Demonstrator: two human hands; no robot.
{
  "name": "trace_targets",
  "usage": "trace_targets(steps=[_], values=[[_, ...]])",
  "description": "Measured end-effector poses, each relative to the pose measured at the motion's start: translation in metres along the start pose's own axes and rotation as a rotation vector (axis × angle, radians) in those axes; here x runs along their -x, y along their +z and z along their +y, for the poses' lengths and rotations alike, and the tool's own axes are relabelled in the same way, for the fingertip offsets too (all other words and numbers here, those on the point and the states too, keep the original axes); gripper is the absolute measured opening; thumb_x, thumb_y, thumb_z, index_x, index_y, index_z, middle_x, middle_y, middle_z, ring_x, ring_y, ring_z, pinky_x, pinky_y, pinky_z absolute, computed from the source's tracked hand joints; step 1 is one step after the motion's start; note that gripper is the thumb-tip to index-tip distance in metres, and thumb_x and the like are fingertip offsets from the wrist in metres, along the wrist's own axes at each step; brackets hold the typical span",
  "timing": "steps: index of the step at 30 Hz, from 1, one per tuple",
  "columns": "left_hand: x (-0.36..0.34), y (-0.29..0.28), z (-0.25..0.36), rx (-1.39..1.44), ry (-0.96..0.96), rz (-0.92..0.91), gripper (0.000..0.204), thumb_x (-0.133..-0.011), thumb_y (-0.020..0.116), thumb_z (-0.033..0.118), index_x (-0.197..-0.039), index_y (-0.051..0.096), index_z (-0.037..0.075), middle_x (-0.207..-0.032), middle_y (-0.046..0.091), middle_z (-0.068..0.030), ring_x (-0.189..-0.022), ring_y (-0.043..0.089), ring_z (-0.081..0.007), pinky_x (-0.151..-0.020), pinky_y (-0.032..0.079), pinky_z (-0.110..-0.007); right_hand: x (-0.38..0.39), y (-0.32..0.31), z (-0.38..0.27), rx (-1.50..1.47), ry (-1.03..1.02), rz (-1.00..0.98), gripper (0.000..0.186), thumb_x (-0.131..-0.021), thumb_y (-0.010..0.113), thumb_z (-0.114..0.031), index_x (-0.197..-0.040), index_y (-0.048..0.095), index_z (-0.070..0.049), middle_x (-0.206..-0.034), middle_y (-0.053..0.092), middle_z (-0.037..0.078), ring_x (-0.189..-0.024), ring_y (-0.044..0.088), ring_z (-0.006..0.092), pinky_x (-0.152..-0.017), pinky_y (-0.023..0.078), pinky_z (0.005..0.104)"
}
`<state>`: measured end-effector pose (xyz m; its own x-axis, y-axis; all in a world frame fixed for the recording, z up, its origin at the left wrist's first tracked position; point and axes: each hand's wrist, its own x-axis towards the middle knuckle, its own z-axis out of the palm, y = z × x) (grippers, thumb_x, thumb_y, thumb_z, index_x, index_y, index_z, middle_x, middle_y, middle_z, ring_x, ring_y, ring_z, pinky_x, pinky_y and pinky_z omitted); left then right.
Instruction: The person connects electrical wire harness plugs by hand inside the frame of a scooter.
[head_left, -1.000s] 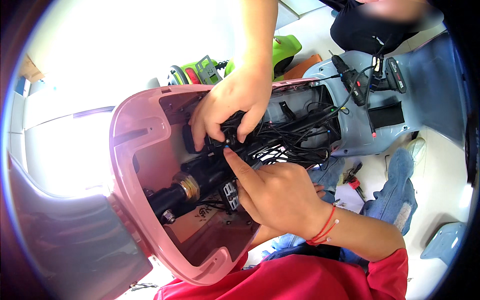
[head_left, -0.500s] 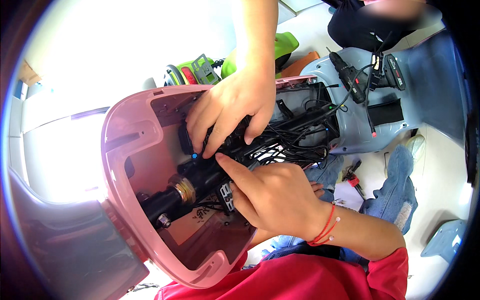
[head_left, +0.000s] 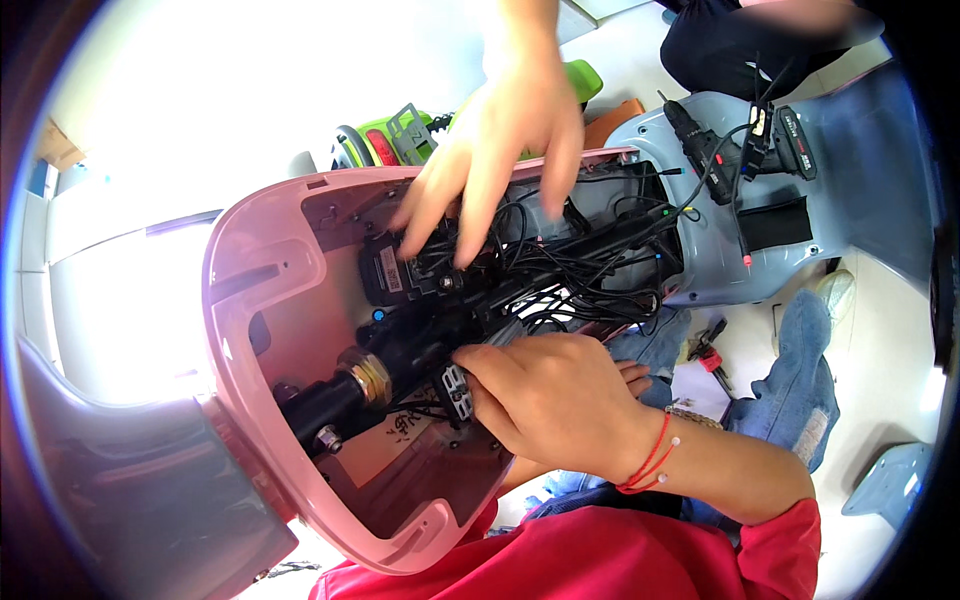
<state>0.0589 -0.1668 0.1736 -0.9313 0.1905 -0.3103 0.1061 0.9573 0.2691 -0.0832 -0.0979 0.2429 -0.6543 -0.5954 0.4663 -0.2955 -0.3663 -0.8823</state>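
My right hand [head_left: 545, 405], with a red cord bracelet, is curled beside a slotted metal-and-black piece [head_left: 455, 393] inside a pink scooter shell [head_left: 240, 260]; what it grips is hidden. A few fingertips of my left hand [head_left: 632, 376] show behind it; the rest is hidden. Above, another person's hand [head_left: 490, 150], fingers spread and blurred, hovers over a black module [head_left: 390, 270] and bundled black cables [head_left: 570, 280]. A black steering tube [head_left: 315, 400] with a brass-coloured nut [head_left: 365, 378] lies at the shell's left end.
A blue-grey panel [head_left: 850, 170] carries a cordless drill [head_left: 705, 160]. A green scooter body [head_left: 580, 80] stands behind. A person in dark clothing [head_left: 710, 55] is at top right. Jeans-clad legs [head_left: 780, 390] and tools [head_left: 710, 355] lie right, near another blue-grey piece [head_left: 890, 475].
The other person's hand has lifted upward off the black module and spread its fingers, exposing the module. My right index finger has drawn down from beside that hand and curled.
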Motion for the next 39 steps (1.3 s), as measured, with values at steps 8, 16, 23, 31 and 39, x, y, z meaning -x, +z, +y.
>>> trace_targets(steps=[8,16,23,31,39], values=[[0.009,0.043,-0.013,0.226,-0.115,0.124,0.038,-0.078,0.068,0.024,-0.113,0.065,0.010,-0.121,0.063,-0.0092,-0.117,0.057,-0.0261,-0.101,0.039,-0.046,0.039,-0.004,0.045,0.013,0.171,-0.026,0.019,-0.089,0.061,-0.025,-0.081,0.060,-0.008,-0.067,0.064,0.012,-0.065,0.065,0.0320,-0.058,0.052,0.0441],[0.008,0.036,0.000,0.134,-0.227,0.149,0.036,-0.070,0.075,0.026,-0.102,0.072,0.010,-0.102,0.071,-0.0068,-0.103,0.064,-0.0272,-0.093,0.043,-0.049,0.051,-0.018,0.065,0.178,0.439,-0.072,0.026,-0.091,0.061,-0.028,-0.081,0.061,-0.005,-0.071,0.066,0.017,-0.068,0.066,0.0365,-0.061,0.051,0.0476],[0.013,0.046,-0.005,0.125,-0.193,0.202,0.031,-0.065,0.079,0.023,-0.094,0.073,0.011,-0.098,0.071,-0.0059,-0.095,0.066,-0.0245,-0.090,0.043,-0.046,0.049,-0.015,0.073,0.248,0.434,-0.096,0.020,-0.089,0.062,-0.024,-0.086,0.062,-0.005,-0.076,0.066,0.015,-0.075,0.066,0.0358,-0.066,0.052,0.0463],[0.012,0.045,-0.003,0.088,-0.185,0.206,0.033,-0.064,0.079,0.022,-0.094,0.072,0.011,-0.096,0.070,-0.0044,-0.094,0.065,-0.0231,-0.089,0.042,-0.046,0.048,-0.017,0.075,0.291,0.378,-0.092,0.018,-0.088,0.060,-0.020,-0.081,0.060,-0.004,-0.076,0.067,0.014,-0.076,0.068,0.0322,-0.068,0.055,0.0439],[0.010,0.041,-0.003,0.076,-0.147,0.219,0.025,-0.066,0.077,0.020,-0.088,0.071,0.010,-0.096,0.068,-0.0052,-0.093,0.064,-0.0240,-0.088,0.044,-0.046,0.043,-0.021,0.075,0.324,0.383,-0.088,0.014,-0.087,0.060,-0.017,-0.080,0.059,-0.004,-0.076,0.067,0.014,-0.075,0.068,0.0319,-0.066,0.055,0.0433]])
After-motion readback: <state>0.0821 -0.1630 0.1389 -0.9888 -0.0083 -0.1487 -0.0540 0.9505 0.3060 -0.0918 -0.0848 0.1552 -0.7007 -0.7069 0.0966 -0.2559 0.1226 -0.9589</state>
